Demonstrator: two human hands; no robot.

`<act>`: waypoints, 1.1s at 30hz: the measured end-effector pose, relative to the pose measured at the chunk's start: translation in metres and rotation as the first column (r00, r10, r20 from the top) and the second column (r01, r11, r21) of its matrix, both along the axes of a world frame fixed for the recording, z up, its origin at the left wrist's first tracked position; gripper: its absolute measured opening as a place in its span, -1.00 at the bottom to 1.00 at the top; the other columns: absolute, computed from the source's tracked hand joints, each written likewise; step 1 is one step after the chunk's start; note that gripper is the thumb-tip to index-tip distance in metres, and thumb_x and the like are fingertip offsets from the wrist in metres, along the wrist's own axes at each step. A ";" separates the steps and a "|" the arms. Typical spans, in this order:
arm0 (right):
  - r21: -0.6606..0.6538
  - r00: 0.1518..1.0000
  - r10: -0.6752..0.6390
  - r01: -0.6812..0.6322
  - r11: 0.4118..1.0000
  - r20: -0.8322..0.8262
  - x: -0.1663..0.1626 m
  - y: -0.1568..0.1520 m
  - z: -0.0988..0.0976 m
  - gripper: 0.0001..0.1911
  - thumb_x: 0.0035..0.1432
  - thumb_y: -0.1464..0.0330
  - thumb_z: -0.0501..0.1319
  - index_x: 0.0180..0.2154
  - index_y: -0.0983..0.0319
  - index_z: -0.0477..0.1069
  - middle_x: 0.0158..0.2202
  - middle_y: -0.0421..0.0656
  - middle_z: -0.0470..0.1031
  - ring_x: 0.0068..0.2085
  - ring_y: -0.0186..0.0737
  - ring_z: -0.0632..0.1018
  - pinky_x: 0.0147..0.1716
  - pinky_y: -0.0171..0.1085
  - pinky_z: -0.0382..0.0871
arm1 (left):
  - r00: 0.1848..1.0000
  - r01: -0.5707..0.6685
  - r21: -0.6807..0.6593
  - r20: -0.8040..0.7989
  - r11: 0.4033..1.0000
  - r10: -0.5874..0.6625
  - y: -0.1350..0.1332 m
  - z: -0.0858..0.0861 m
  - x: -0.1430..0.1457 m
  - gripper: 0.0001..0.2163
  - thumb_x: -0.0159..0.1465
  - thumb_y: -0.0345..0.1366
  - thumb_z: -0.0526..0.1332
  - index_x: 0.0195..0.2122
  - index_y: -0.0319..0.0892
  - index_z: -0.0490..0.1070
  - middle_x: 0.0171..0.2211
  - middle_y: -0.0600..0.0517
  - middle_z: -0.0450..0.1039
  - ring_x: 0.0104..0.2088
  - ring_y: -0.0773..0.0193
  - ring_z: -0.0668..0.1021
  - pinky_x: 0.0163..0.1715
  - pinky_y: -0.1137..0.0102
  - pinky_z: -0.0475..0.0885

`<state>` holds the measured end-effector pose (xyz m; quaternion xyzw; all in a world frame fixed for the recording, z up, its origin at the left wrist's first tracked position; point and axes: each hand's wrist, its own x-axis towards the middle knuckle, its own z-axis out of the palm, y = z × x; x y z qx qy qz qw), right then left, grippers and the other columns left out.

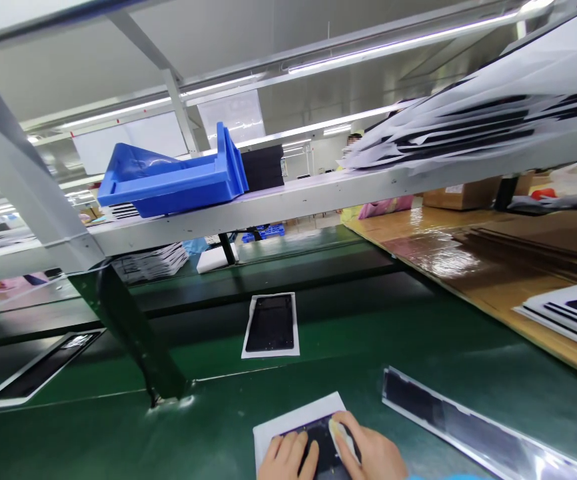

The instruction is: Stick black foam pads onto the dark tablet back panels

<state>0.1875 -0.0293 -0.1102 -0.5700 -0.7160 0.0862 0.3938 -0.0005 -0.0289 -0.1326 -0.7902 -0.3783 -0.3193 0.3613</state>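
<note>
At the bottom of the head view, a dark flat panel (pixel 322 437) lies on a white sheet (pixel 273 430) on the green bench. My left hand (pixel 288 459) rests on the panel's left side, fingers stretched out and lying flat. My right hand (pixel 372 450) grips a small whitish pad (pixel 342 440), pressed to the panel's right side. The lower part of the panel and both wrists run out of the frame. To the right of my right hand lies a long clear-edged strip (pixel 468 423) with a dark surface.
Beyond my hands another dark panel (pixel 271 323) lies on white backing, and one more panel (pixel 43 370) is far left. A green post (pixel 133 333) rises from the bench. Overhead, a shelf (pixel 313 193) carries a blue bin (pixel 173 180) and stacked sheets (pixel 493 113). Cardboard (pixel 448 257) covers the right side.
</note>
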 end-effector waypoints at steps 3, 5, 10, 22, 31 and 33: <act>-0.065 0.970 -0.056 0.042 0.997 -0.237 0.007 0.000 0.008 -0.57 0.19 -0.02 -0.08 -0.31 0.04 0.45 -0.63 -0.23 0.50 -0.60 -0.08 0.55 -0.58 -0.24 0.38 | 0.993 0.101 0.088 0.058 0.991 -0.106 0.009 -0.011 0.016 -0.56 0.37 -0.09 -0.10 -0.38 -0.01 0.58 -0.42 0.05 0.64 -0.48 0.22 0.62 -0.53 0.38 0.46; -0.107 0.901 -0.112 0.074 0.992 -0.419 0.010 0.000 0.016 -0.58 0.12 -0.07 0.00 -0.34 0.04 0.44 -0.60 -0.24 0.52 -0.60 -0.10 0.54 -0.55 -0.25 0.40 | 0.986 0.139 0.108 0.074 0.984 -0.147 0.011 -0.016 0.027 -0.57 0.38 -0.17 -0.10 -0.38 -0.02 0.57 -0.40 0.06 0.64 -0.49 0.25 0.63 -0.58 0.39 0.45; -0.229 0.785 -0.170 0.038 0.973 -0.595 0.016 0.003 0.032 -0.64 -0.03 -0.05 0.17 -0.37 0.06 0.49 -0.47 -0.19 0.60 -0.47 -0.08 0.59 -0.46 -0.27 0.47 | 0.970 0.244 0.055 -0.026 0.968 -0.243 0.012 -0.026 0.043 -0.70 0.28 -0.30 0.02 -0.35 -0.01 0.58 -0.37 0.01 0.65 -0.45 0.25 0.65 -0.64 0.39 0.47; -0.292 0.692 -0.246 0.053 0.955 -0.679 0.007 0.000 0.034 -0.62 -0.09 -0.06 0.19 -0.40 0.07 0.49 -0.52 -0.18 0.57 -0.57 -0.12 0.51 -0.61 -0.27 0.42 | 0.992 0.070 0.036 0.098 0.997 -0.073 0.018 -0.029 0.048 -0.68 0.30 -0.21 0.00 -0.33 0.16 0.57 -0.23 0.16 0.63 -0.30 0.23 0.64 -0.35 0.34 0.59; -0.273 0.721 -0.223 0.049 0.961 -0.656 0.010 0.000 0.034 -0.65 -0.07 -0.04 0.19 -0.39 0.05 0.49 -0.48 -0.19 0.59 -0.47 -0.10 0.57 -0.50 -0.29 0.43 | 0.978 0.205 -0.048 -0.035 0.978 -0.206 0.015 -0.015 0.041 -0.73 0.35 -0.26 -0.01 -0.30 -0.05 0.50 -0.28 0.09 0.63 -0.26 0.30 0.62 0.04 0.34 0.42; -0.262 0.728 -0.226 0.066 0.963 -0.647 0.009 0.000 0.033 -0.65 -0.07 -0.04 0.18 -0.38 0.04 0.49 -0.47 -0.19 0.60 -0.45 -0.08 0.58 -0.52 -0.28 0.42 | 0.964 0.264 -0.001 -0.028 0.964 -0.264 0.014 -0.019 0.043 -0.74 0.34 -0.27 0.01 -0.38 -0.07 0.48 -0.37 0.11 0.62 -0.35 0.33 0.61 0.08 0.34 0.39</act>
